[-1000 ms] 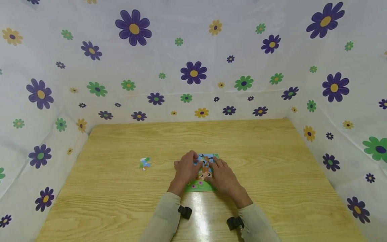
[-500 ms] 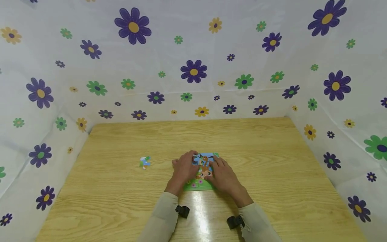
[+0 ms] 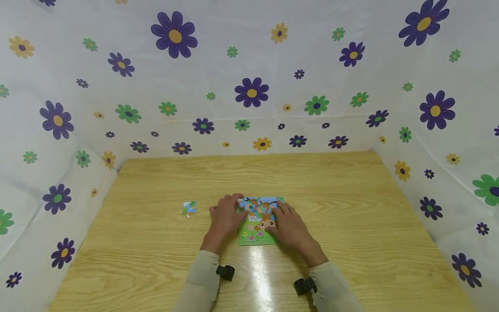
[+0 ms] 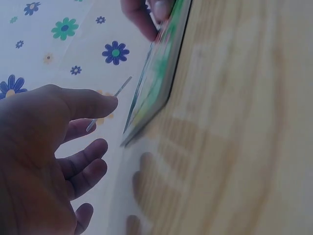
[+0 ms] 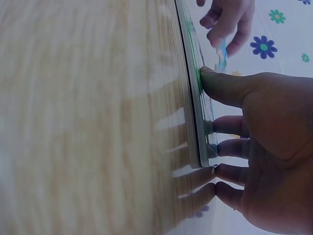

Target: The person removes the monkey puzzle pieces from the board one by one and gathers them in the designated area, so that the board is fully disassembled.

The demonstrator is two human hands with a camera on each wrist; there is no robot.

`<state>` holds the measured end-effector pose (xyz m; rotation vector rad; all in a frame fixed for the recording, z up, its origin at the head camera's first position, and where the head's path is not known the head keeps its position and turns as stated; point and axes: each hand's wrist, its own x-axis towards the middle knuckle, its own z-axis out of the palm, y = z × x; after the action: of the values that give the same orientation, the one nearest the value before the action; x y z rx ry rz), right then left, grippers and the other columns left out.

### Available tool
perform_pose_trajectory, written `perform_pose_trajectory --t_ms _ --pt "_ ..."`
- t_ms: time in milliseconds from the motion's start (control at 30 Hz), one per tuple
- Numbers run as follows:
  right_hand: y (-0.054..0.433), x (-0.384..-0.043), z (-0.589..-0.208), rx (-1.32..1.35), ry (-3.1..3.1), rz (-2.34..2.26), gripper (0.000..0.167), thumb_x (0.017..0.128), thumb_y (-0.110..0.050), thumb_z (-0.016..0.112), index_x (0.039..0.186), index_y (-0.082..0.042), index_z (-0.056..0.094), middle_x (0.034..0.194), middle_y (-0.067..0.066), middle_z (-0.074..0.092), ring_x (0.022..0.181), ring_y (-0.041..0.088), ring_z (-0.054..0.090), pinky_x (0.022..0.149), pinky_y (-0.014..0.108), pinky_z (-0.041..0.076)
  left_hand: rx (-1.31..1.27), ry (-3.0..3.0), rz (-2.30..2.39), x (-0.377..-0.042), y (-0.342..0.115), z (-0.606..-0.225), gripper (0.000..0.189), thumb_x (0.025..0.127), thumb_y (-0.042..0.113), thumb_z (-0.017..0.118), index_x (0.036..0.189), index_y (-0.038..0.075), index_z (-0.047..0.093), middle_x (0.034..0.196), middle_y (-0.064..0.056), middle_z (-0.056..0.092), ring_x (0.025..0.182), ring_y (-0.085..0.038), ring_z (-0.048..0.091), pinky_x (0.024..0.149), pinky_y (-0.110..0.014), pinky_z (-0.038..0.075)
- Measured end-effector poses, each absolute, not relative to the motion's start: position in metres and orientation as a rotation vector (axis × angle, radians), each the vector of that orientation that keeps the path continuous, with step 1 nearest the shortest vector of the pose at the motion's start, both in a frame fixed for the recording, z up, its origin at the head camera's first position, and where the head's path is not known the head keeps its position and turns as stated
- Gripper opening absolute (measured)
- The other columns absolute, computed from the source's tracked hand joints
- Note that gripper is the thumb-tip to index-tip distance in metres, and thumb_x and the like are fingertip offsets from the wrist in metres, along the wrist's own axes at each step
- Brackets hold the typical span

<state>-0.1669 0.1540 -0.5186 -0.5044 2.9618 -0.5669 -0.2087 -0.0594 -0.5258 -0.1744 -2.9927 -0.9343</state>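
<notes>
At centre frame on the counter (image 3: 335, 195), the right hand (image 3: 286, 225) presses relaxed fingers on a puzzle (image 3: 258, 221); the left hand (image 3: 224, 214) hovers released beside it, holding nothing. The thin, stiff, light board looks best gripped by its edges. A loose piece (image 3: 189, 208) lies left.

The head view looks forward and down over the whole wooden table (image 3: 331, 190) from well back. The 2 wrist views sit low and close, skimming the tabletop from opposite sides; all 3 share the puzzle board (image 3: 258, 221) (image 4: 155, 83) (image 5: 198, 98).
</notes>
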Motion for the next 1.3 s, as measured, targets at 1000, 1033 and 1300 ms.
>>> perform_pose_trajectory --t_ms 1000,1033,1300 --pt "0.155 -0.166 -0.519 -0.487 2.948 -0.553 0.054 0.091 -0.037 0.065 0.130 -0.001 0.053 0.150 0.027 0.035 0.141 0.044 0.032 0.114 0.053 0.028 0.056 -3.072 -0.874 -0.213 -0.127 -0.524 0.046 0.085 0.015 0.064 0.130 0.022 0.056 0.124 -0.011 0.055 0.120 -0.036 0.044 0.091 -0.062 0.026" --pt "0.155 -0.166 -0.519 -0.490 2.950 -0.551 0.054 0.091 -0.038 0.065 0.129 -0.001 0.053 0.150 0.027 0.035 0.140 0.044 0.032 0.114 0.053 0.028 0.064 -3.074 -0.871 -0.213 -0.130 -0.524 0.047 0.084 0.015 0.064 0.130 0.022 0.057 0.125 -0.012 0.054 0.120 -0.036 0.043 0.091 -0.062 0.025" --pt "0.155 -0.167 -0.520 -0.507 2.959 -0.552 0.052 0.091 -0.038 0.066 0.127 -0.003 0.055 0.149 0.026 0.036 0.140 0.043 0.033 0.114 0.053 0.028 0.119 -3.103 -0.857 -0.215 -0.145 -0.522 0.047 0.083 0.015 0.061 0.130 0.021 0.057 0.130 -0.016 0.045 0.119 -0.037 0.037 0.090 -0.062 0.023"
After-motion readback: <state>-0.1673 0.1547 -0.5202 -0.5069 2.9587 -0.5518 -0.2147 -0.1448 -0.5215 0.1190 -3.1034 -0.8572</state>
